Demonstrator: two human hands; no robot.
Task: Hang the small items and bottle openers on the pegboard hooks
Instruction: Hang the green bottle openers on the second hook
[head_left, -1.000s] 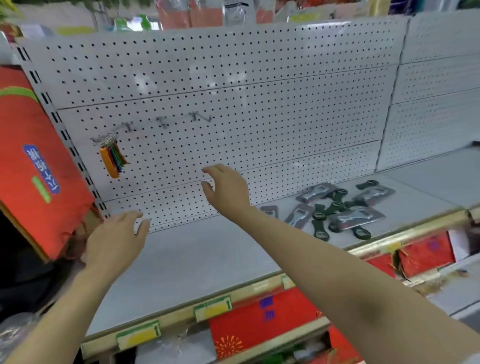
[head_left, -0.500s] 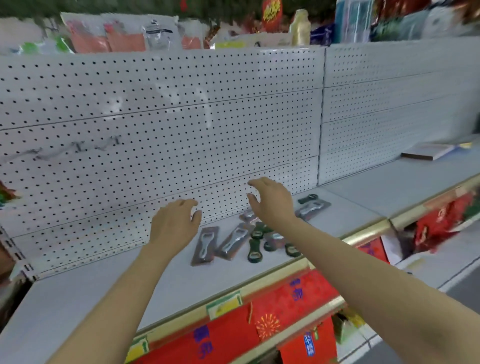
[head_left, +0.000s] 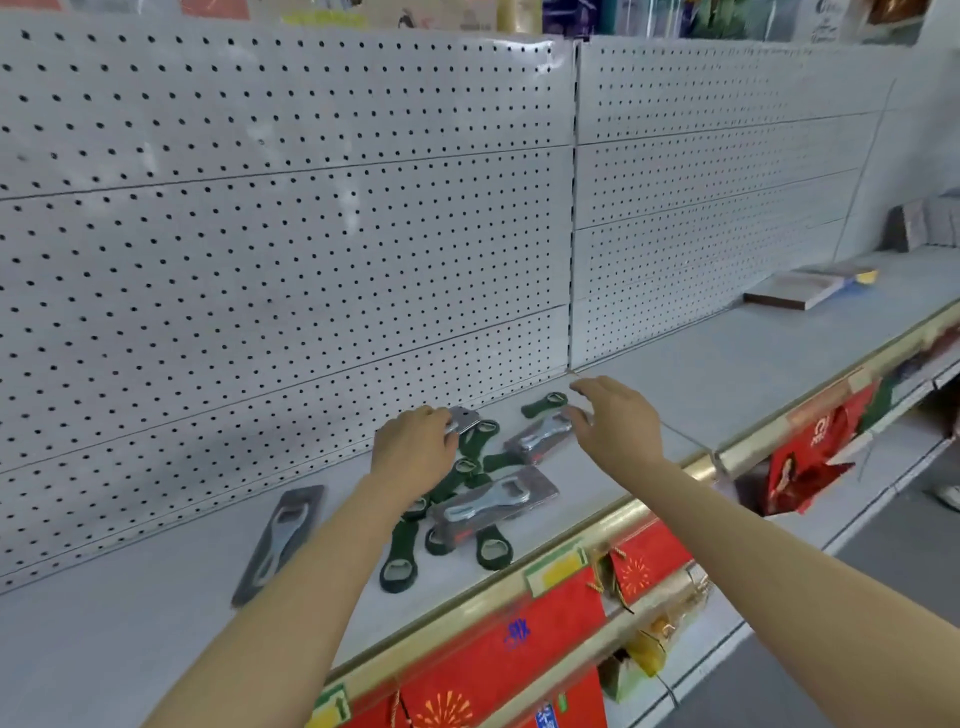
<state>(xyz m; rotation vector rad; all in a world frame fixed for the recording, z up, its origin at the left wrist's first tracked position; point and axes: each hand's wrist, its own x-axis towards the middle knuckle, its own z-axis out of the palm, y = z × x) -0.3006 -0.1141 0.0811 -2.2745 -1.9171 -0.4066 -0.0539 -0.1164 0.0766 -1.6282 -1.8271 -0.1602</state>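
While under left hand: carded opener, right hand nearby.

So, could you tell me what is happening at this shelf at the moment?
A person is reaching with both bare hands into a pile of bottle openers lying on the grey shelf below the pegboard. The left hand is on a carded opener at the back of the pile and seems to be taking hold of it. The right hand hovers open over another carded opener. None of the openers in view hangs on the pegboard yet, and no hooks show here.
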